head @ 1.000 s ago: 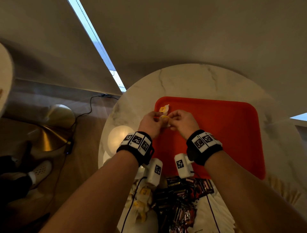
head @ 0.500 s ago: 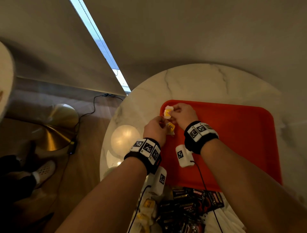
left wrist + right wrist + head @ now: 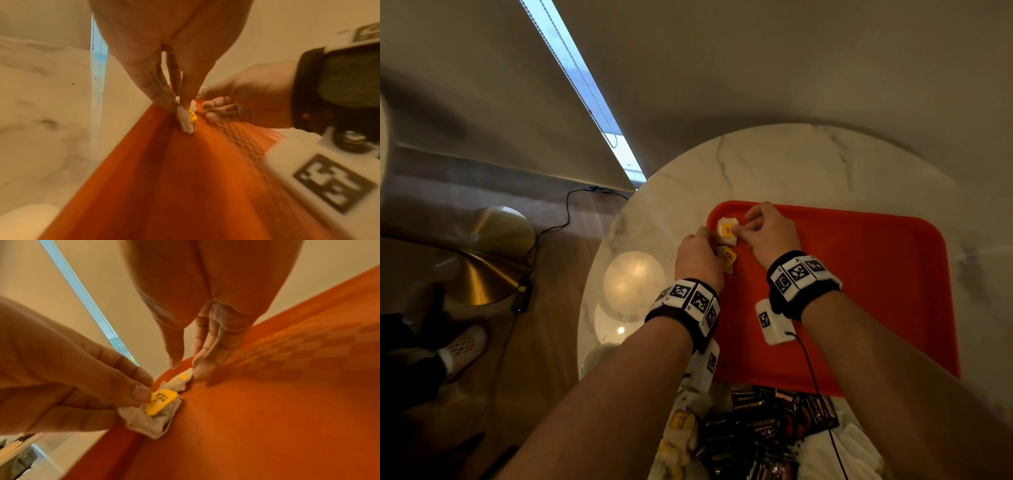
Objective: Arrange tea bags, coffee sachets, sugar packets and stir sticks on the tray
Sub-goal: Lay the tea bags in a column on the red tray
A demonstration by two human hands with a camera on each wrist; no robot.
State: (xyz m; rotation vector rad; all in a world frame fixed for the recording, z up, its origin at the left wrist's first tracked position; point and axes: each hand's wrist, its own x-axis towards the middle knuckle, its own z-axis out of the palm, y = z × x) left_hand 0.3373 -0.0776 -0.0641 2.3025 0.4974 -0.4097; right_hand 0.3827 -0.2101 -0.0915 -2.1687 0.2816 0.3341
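Observation:
A red tray (image 3: 876, 308) lies on the round marble table (image 3: 791, 154). Two white tea bags with yellow tags sit in its far-left corner. My left hand (image 3: 717, 245) pinches the nearer tea bag (image 3: 156, 417) by its yellow tag (image 3: 162, 400), with the bag's lower end on the tray floor (image 3: 185, 178). The farther tea bag (image 3: 726, 231) lies flat just beyond it. My right hand (image 3: 739, 228) holds that bag's end, with thumb and fingertips (image 3: 203, 371) close on either side of it.
Along the table's near edge lie dark coffee sachets (image 3: 774, 421), more tea bags (image 3: 681, 425) and white packets (image 3: 852, 442). Most of the tray holds nothing. Left of the table are a brass lamp base (image 3: 482, 274), a cable and a person's shoe (image 3: 462, 346).
Both hands moved away from me into the tray's far-left corner. The two tea bags, held together above the tray a second ago, now sit apart on it.

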